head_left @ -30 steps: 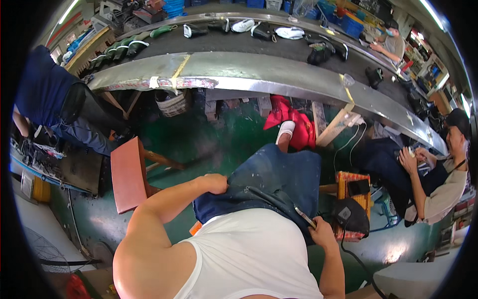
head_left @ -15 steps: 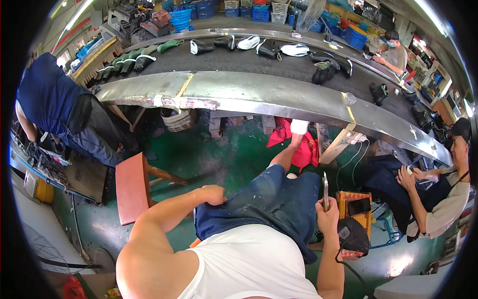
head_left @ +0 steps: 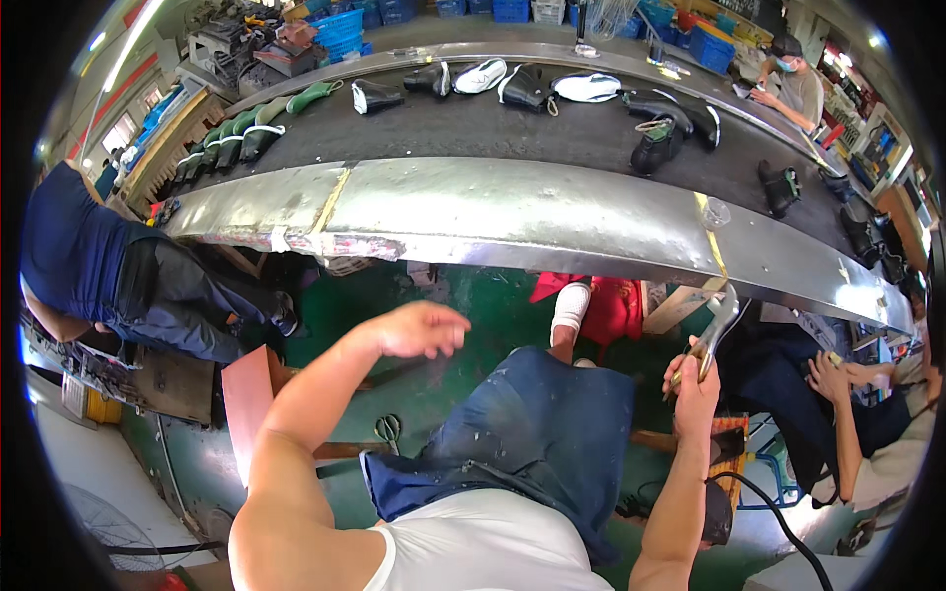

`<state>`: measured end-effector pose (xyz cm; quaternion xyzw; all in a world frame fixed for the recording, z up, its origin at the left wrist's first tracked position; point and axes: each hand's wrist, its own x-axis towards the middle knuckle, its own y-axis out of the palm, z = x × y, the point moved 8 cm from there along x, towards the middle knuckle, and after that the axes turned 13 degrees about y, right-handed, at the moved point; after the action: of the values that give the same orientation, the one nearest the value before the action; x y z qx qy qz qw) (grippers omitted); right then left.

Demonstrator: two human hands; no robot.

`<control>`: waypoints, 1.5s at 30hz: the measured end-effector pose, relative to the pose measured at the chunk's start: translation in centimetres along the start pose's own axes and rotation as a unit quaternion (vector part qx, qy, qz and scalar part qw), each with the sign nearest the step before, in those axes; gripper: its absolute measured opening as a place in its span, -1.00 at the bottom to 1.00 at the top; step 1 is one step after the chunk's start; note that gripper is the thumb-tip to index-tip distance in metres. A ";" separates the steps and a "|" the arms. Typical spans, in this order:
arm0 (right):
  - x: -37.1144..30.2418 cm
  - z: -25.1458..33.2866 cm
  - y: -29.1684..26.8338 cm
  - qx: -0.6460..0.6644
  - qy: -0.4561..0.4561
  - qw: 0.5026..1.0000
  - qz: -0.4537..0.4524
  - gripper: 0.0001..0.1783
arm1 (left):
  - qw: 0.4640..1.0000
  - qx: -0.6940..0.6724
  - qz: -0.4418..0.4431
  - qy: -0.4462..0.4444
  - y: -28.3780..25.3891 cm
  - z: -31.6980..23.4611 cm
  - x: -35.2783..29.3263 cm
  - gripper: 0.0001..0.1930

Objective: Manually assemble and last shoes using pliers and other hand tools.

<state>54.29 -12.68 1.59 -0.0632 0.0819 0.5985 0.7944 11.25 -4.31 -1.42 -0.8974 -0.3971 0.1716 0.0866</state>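
Black-handled scissors (head_left: 388, 429) are lying on the green floor (head_left: 498, 305), near the reddish-brown stool (head_left: 246, 402). Red cloth (head_left: 619, 308) is showing below the metal-edged bench (head_left: 473, 202). Beyond the bench, a blue basket (head_left: 338, 39) is standing upper left, a blue crate (head_left: 709, 47) upper right. Person in dark blue (head_left: 71, 217) is bending at far left; masked person (head_left: 796, 97) is facing the bench's far side. Black cable (head_left: 774, 499) is curving lower right. Ceiling light (head_left: 133, 47) is glowing upper left.
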 end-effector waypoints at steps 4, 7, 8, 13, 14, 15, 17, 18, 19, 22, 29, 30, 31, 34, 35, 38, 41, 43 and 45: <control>5.5 5.4 1.8 -0.308 -0.235 0.908 -0.157 -0.51 | 0.981 0.102 -0.155 0.054 -10.9 -4.2 9.2 -0.64; 11.9 6.5 2.7 -0.437 -0.285 0.834 -0.178 -0.43 | 0.919 0.164 -0.358 0.029 -20.5 -3.3 16.5 -0.68; 13.8 6.9 3.2 -0.458 -0.292 0.819 -0.184 -0.42 | 0.900 0.187 -0.392 0.030 -23.7 -2.8 18.7 -0.68; 20.1 6.6 2.4 -0.450 -0.282 0.829 -0.176 -0.48 | 0.827 0.214 -0.519 0.029 -34.8 -1.3 27.8 -0.57; 20.4 6.0 2.2 -0.447 -0.284 0.830 -0.173 -0.50 | 0.807 0.254 -0.533 0.023 -37.1 -0.9 28.9 -0.51; 20.3 6.2 2.3 -0.442 -0.310 0.826 -0.162 -0.50 | 0.809 0.252 -0.531 0.021 -38.9 -0.5 30.9 -0.51; 20.3 6.4 2.4 -0.452 -0.302 0.826 -0.150 -0.48 | 0.753 0.304 -0.583 -0.005 -42.1 -0.6 32.8 -0.34; 20.2 6.3 2.1 -0.450 -0.293 0.829 -0.155 -0.48 | 0.748 0.273 -0.605 -0.018 -42.9 -0.7 34.0 -0.26; 20.4 6.1 1.8 -0.444 -0.286 0.834 -0.159 -0.47 | 0.737 0.244 -0.629 -0.033 -44.0 -0.6 34.7 -0.17; 20.4 5.0 0.8 -0.463 -0.285 0.825 -0.153 -0.43 | 0.754 0.209 -0.622 -0.039 -48.3 0.5 37.9 -0.04; 20.6 4.9 1.7 -0.483 -0.237 0.837 -0.101 -0.45 | 0.820 0.230 -0.520 -0.054 -57.5 4.7 41.0 0.10; 20.5 5.1 1.8 -0.473 -0.260 0.834 -0.116 -0.45 | 0.813 0.223 -0.535 -0.057 -57.1 4.7 41.7 0.11; 20.2 5.4 1.8 -0.462 -0.284 0.830 -0.129 -0.44 | 0.817 0.221 -0.530 -0.054 -56.6 4.7 42.4 0.11; 20.3 5.4 2.1 -0.475 -0.278 0.828 -0.110 -0.44 | 0.820 0.240 -0.513 -0.086 -55.1 4.4 41.8 0.03; 20.4 5.6 2.5 -0.482 -0.278 0.826 -0.094 -0.44 | 0.804 0.264 -0.527 -0.083 -54.8 4.1 41.1 -0.04; 20.0 6.2 3.0 -0.488 -0.279 0.819 -0.116 -0.46 | 0.795 0.316 -0.510 -0.091 -51.5 2.1 38.1 -0.14; 20.1 5.8 3.8 -0.468 -0.268 0.829 -0.146 -0.47 | 0.795 0.400 -0.438 -0.122 -48.3 0.5 31.5 -0.23; 20.1 6.1 4.7 -0.487 -0.276 0.814 -0.154 -0.47 | 0.807 0.421 -0.401 -0.105 -45.4 -1.1 26.1 -0.27; 19.8 6.7 4.9 -0.476 -0.277 0.820 -0.158 -0.50 | 0.810 0.423 -0.393 -0.100 -40.7 -4.2 21.1 -0.32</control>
<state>55.26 8.63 4.07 -0.2768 -0.4476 0.4216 0.7385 -1.75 38.51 9.34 -0.5170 -0.6107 0.3628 0.4777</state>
